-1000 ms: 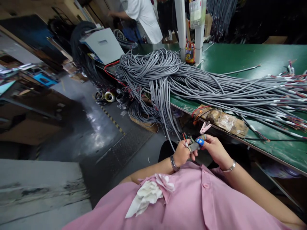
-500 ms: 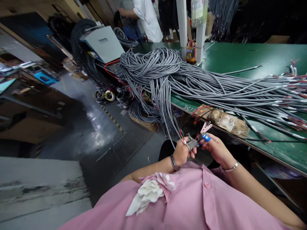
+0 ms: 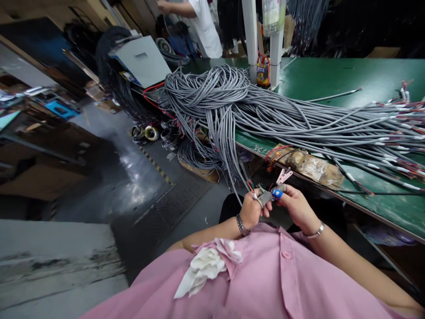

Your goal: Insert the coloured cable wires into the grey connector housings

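Note:
My left hand (image 3: pixel 251 209) is closed round the end of a grey cable (image 3: pixel 237 195), whose thin red, green and black wires (image 3: pixel 251 186) fan out above the fingers. Grey tape covers a finger of that hand. Close by on the right, my right hand (image 3: pixel 295 204) is pinched at the wires, with blue tape (image 3: pixel 276 193) round its thumb or a finger; what lies between the fingertips is too small to make out. A pink clip (image 3: pixel 284 176) stands just above my right hand, at the bench edge.
A thick bundle of grey cables (image 3: pixel 212 91) lies across the green bench (image 3: pixel 332 73). A taped cardboard piece (image 3: pixel 314 166) sits at its front edge. A grey box (image 3: pixel 144 62) stands left. Behind the bench is a person in white (image 3: pixel 207 31).
My right hand has moved slightly left, bringing its blue-taped digit up to my left hand. The person behind has raised an arm and shifted left.

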Demonstrator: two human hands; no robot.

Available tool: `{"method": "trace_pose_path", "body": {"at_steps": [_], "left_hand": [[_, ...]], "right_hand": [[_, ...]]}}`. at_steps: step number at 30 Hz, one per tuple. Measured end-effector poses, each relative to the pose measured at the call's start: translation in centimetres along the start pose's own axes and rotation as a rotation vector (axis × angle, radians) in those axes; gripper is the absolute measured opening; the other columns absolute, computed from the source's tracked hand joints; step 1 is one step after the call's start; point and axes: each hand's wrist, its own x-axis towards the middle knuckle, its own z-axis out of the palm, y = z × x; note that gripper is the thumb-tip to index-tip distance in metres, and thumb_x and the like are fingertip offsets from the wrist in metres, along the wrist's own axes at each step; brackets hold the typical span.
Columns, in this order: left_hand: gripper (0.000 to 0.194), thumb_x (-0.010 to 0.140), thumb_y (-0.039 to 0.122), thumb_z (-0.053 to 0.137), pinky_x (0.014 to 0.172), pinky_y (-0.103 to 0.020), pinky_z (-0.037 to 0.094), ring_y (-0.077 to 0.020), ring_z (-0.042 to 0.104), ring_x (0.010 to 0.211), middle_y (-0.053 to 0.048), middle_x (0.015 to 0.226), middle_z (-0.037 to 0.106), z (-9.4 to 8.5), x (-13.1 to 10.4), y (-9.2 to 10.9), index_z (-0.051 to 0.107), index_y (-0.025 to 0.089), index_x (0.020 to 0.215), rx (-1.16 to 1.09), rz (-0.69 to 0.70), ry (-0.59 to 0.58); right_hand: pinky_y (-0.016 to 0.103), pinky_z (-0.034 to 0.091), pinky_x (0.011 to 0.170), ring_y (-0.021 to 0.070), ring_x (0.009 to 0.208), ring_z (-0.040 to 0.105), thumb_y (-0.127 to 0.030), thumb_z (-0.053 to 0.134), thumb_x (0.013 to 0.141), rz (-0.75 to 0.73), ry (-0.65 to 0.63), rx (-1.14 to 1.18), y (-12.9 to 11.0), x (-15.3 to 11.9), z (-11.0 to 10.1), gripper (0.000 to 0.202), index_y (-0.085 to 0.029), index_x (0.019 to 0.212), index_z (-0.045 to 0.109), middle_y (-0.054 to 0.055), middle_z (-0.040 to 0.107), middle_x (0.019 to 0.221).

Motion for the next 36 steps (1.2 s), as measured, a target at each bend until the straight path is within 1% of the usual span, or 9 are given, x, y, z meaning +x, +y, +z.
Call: {"method": "trace_pose_path", "body": {"at_steps": [4,8,11,14,18,25,27,33,36], "left_hand": [[0.035,0.077,0.046,0.061,0.033,-0.019,0.024,-0.0071,0.048,0.034,0.0,0.051,0.058,-0.1,0.0,0.1,0.053,0.014,0.065,-0.055,-0.034,0.006],[0.032,0.076,0.045,0.062,0.033,-0.02,0.022,-0.0071,0.046,0.032,0.001,0.051,0.058,-0.1,0.0,0.4,0.053,0.015,0.07,-0.155,-0.039,-0.015],[0.031,0.078,0.043,0.062,0.032,-0.019,0.022,-0.007,0.046,0.032,0.0,0.052,0.059,0.4,0.0,0.9,0.054,0.014,0.072,-0.165,-0.03,-0.054],[0.031,0.079,0.043,0.061,0.033,-0.019,0.022,-0.0069,0.047,0.033,0.0,0.052,0.058,1.1,0.1,1.3,0.054,0.014,0.07,-0.171,-0.025,-0.067],[0.03,0.079,0.042,0.061,0.033,-0.019,0.022,-0.0069,0.047,0.033,0.0,0.053,0.059,1.7,0.4,1.5,0.053,0.014,0.071,-0.185,-0.036,-0.061],[0.031,0.078,0.043,0.061,0.032,-0.019,0.021,-0.0068,0.047,0.032,0.0,0.052,0.059,1.9,0.8,1.1,0.052,0.014,0.069,-0.14,-0.084,-0.06],[0.031,0.077,0.043,0.061,0.031,-0.019,0.021,-0.007,0.047,0.032,0.0,0.051,0.059,1.8,0.8,1.2,0.052,0.015,0.068,-0.137,-0.086,-0.057],[0.03,0.075,0.043,0.062,0.032,-0.019,0.023,-0.0075,0.047,0.032,0.0,0.051,0.059,1.3,0.1,1.3,0.052,0.015,0.068,-0.153,-0.067,-0.057],[0.031,0.076,0.043,0.063,0.032,-0.019,0.022,-0.0074,0.047,0.032,0.0,0.052,0.059,1.1,-0.4,1.1,0.053,0.014,0.069,-0.146,-0.057,-0.074]], "right_hand": [[0.026,0.043,0.064,0.0124,0.067,0.052,-0.041,0.069,0.079,0.038,-0.044,0.166,0.3,0.2,-1.1,0.022,-0.02,0.082,0.065,0.001,0.061,0.078],[0.026,0.047,0.063,0.0115,0.063,0.052,-0.058,0.056,0.083,0.094,-0.014,0.364,0.6,1.1,-2.5,0.04,-0.02,0.083,0.067,0.002,0.061,0.078],[0.026,0.048,0.06,0.012,0.063,0.054,-0.066,0.053,0.08,0.108,-0.012,0.414,0.3,2.4,-2.6,0.048,-0.02,0.086,0.068,0.003,0.064,0.081],[0.026,0.047,0.058,0.0128,0.061,0.055,-0.062,0.057,0.08,0.067,-0.037,0.423,-0.2,3.3,-1.9,0.045,-0.019,0.082,0.068,0.003,0.064,0.076],[0.027,0.046,0.056,0.0138,0.059,0.055,-0.06,0.062,0.077,0.041,0.011,0.48,-0.6,3.7,-0.9,0.042,-0.018,0.081,0.069,0.003,0.064,0.07],[0.025,0.045,0.056,0.0125,0.059,0.055,-0.055,0.069,0.074,0.026,0.081,0.57,-0.6,3.7,-0.3,0.038,-0.018,0.081,0.069,0.002,0.066,0.073],[0.026,0.046,0.056,0.0127,0.06,0.055,-0.057,0.066,0.075,0.044,0.059,0.581,-0.4,3.6,-0.5,0.039,-0.019,0.081,0.069,0.002,0.066,0.074],[0.025,0.049,0.059,0.0127,0.064,0.057,-0.067,0.053,0.079,0.101,-0.083,0.627,-0.3,3.1,-1.4,0.05,-0.019,0.086,0.068,0.004,0.066,0.08],[0.024,0.048,0.058,0.0123,0.063,0.056,-0.061,0.058,0.079,0.119,-0.083,0.61,-0.8,3.0,-1.6,0.043,-0.02,0.085,0.068,0.004,0.066,0.08]]}}
